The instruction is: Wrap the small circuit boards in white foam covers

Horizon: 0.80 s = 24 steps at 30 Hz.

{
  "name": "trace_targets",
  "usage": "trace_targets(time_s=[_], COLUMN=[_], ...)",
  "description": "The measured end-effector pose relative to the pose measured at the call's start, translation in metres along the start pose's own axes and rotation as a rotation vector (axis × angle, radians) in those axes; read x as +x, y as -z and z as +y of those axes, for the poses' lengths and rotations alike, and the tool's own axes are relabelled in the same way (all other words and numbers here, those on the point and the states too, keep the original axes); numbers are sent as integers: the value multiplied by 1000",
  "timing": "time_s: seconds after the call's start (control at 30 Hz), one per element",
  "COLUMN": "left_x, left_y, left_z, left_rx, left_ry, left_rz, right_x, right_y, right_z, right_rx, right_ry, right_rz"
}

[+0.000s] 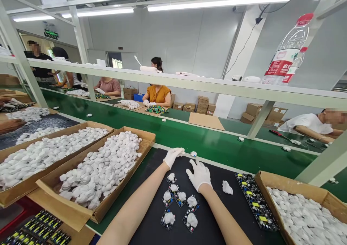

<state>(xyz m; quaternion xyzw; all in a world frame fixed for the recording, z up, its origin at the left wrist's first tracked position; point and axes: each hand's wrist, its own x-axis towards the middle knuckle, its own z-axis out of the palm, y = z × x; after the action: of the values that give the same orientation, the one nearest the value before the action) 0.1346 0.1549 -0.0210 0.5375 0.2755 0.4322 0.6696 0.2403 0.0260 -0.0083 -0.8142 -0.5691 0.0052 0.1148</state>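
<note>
My left hand (173, 157), in a white glove, reaches to the far edge of the black mat (151, 201), fingers stretched out together and nothing visible in it. My right hand (199, 174), also gloved, is spread open over the mat with its fingers apart. A small board with a white lump (193, 153) lies just beyond the mat's edge, between and past both hands. Nearer to me, several small circuit boards (169, 219) topped with white lumps lie between my forearms. One loose white lump (227, 187) rests right of my right hand.
Cardboard trays of white lumps stand at left (100, 165) and right (309, 208). A joined panel of boards (256, 201) lies by the right tray. Beyond runs a green conveyor (130, 123); a shelf beam (173, 80) crosses above. Several people sit opposite.
</note>
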Motion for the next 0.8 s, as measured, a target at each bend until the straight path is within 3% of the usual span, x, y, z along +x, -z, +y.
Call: trace_targets(time_s=[0.13, 0.27, 0.4, 0.57, 0.7, 0.8], left_x=[-3, -6, -11, -20, -23, -24], left_y=[-1, -3, -2, 12, 21, 20], left_z=[1, 4, 4, 1, 1, 3], left_rx=[-39, -61, -84, -150, -196, -210], left_ry=[15, 6, 4, 42, 85, 107], left_rz=[15, 16, 7, 8, 7, 6], right_x=[16, 31, 30, 16, 2, -7], right_y=[3, 3, 1, -1, -8, -10], right_z=[2, 4, 12, 17, -6, -26], right_rx=[11, 42, 136, 331, 430, 450], right_ry=[8, -73, -46, 216, 467, 545], right_rz=[-15, 30, 70, 36, -26, -41])
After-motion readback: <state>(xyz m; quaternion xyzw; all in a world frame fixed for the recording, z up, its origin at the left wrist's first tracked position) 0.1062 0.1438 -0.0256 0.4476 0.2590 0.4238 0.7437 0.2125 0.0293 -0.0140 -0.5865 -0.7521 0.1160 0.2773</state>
